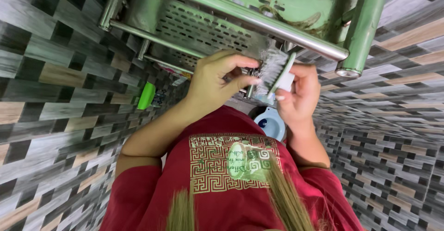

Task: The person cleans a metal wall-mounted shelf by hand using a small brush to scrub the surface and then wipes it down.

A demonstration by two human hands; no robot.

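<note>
Two hands meet under the metal rack (240,16): my right hand (296,97) has its grip closed around a white brush (277,73) (bristles toward the rack), while the left hand (215,80) pinches at the bristles with fingertips pressed together.

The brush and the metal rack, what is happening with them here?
A person in a red shirt holds a white brush in the right hand, its bristles turned toward the left hand. The left hand's fingers touch the bristles and seem to pick at them. Both hands are raised just under a green metal rack with a perforated shelf, between tiled walls.
</note>
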